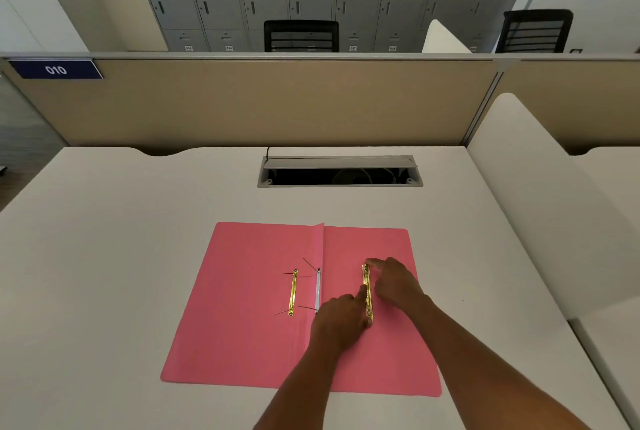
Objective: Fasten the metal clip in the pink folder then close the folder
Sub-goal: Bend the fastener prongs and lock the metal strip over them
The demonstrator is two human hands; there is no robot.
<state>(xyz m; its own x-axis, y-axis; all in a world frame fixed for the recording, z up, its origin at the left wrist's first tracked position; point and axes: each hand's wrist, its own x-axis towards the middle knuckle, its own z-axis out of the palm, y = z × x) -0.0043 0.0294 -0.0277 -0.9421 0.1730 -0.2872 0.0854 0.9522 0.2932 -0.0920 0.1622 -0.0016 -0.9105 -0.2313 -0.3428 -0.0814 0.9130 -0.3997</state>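
Observation:
A pink folder (242, 308) lies open and flat on the white desk. On its left half a gold metal bar (293, 292) rests near the spine, with thin prongs sticking out at both ends. A second gold clip bar (366, 282) lies on the right half. My left hand (337, 320) pinches the lower part of that bar from the left. My right hand (393, 282) touches its upper end with the fingertips from the right. The bar's middle is partly hidden by my fingers.
An open cable hatch (339, 171) is set into the desk (104, 256) behind the folder. A beige partition (259, 104) closes the back. A white side divider (526, 208) rises on the right. Black chairs and grey lockers stand beyond.

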